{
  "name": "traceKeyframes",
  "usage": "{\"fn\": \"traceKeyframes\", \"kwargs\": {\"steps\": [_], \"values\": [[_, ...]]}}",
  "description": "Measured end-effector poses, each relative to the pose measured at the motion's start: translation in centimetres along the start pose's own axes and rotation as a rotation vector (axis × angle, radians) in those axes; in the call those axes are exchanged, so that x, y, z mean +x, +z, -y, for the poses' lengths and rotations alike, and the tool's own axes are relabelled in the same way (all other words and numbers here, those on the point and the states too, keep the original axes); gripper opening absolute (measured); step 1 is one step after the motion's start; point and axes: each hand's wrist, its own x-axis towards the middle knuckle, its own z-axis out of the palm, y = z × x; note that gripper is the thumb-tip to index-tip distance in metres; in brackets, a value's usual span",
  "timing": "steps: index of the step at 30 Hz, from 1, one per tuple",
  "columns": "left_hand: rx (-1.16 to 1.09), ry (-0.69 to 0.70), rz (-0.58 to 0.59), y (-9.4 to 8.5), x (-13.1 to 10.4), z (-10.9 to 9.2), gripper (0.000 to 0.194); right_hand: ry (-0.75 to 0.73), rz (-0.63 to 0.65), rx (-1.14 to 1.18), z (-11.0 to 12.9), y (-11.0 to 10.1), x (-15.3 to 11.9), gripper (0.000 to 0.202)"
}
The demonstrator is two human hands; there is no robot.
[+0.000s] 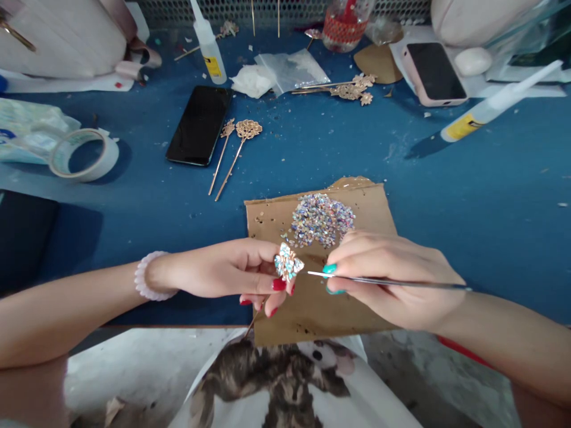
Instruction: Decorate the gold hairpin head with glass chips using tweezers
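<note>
My left hand pinches a hairpin with a flower-shaped head, covered in shiny blue and white chips. Its thin metal stem runs down below my fingers. In my right hand is a pair of metal tweezers, pointing left, with the tips close beside the flower head. Whether the tips hold a chip is too small to tell. Under both hands lies a piece of brown cardboard, bearing a heap of small iridescent shell-like chips just beyond my fingers.
Two gold hairpins lie beside a black phone. Glue bottles stand at the back and right. A tape roll sits left. Farther back are a plastic bag, more hairpins and a pink-edged phone.
</note>
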Motion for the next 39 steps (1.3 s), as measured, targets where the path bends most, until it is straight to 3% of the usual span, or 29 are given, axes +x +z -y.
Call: {"fn": "traceKeyframes", "kwargs": {"steps": [10, 18, 27, 39], "values": [[-0.008, -0.011, -0.003, -0.1, 0.0, -0.1, 0.018, -0.001, -0.006, -0.04, 0.0, 0.3, 0.1, 0.006], [-0.018, -0.03, -0.06, -0.2, -0.3, -0.2, 0.002, -0.003, -0.029, -0.039, -0.3, 0.0, -0.1, 0.007], [-0.028, -0.016, -0.058, -0.3, -0.1, 0.0, 0.006, -0.025, -0.038, 0.002, -0.6, 0.9, -0.4, 0.008], [-0.011, -0.094, -0.125, 0.1, 0.0, 0.0, 0.008, -0.163, 0.006, -0.169, -0.4, 1.3, -0.6, 0.013]]}}
